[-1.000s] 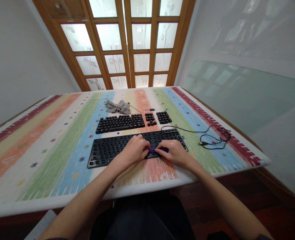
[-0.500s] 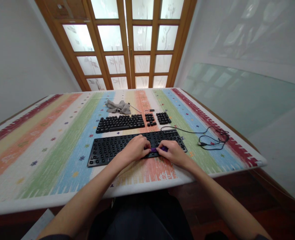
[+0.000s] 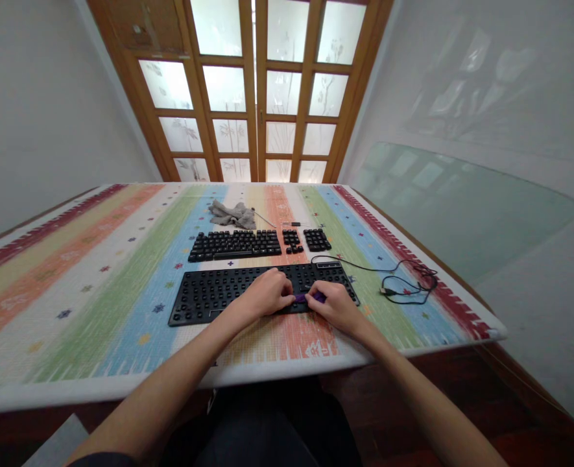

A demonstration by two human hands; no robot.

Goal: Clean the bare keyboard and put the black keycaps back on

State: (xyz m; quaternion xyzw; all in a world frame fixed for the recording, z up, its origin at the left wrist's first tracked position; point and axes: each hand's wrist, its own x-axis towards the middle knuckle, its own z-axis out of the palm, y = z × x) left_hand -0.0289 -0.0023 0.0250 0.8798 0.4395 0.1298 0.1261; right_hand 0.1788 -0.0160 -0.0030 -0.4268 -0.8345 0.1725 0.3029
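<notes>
A black keyboard base (image 3: pixel 209 295) with its keycaps off lies near the table's front edge. My left hand (image 3: pixel 264 293) rests on its right half with curled fingers. My right hand (image 3: pixel 333 305) is beside it, also closed. Between the two hands sits a small purple tool (image 3: pixel 307 298), pinched by both. Behind the base, several rows of black keycaps (image 3: pixel 235 244) are laid out in keyboard order, with two smaller groups (image 3: pixel 316 239) to their right.
The table wears a striped multicoloured cloth (image 3: pixel 96 285). A grey rag (image 3: pixel 231 213) and thin tools (image 3: pixel 294 224) lie at the back. The keyboard's black cable (image 3: pixel 403 282) coils to the right. Wooden glazed doors (image 3: pixel 257 91) stand behind; a glass sheet (image 3: pixel 462 201) leans at the right wall.
The camera has tilted up a little, so the table sits lower in view. Both hands stay together on the keyboard base around the purple tool.
</notes>
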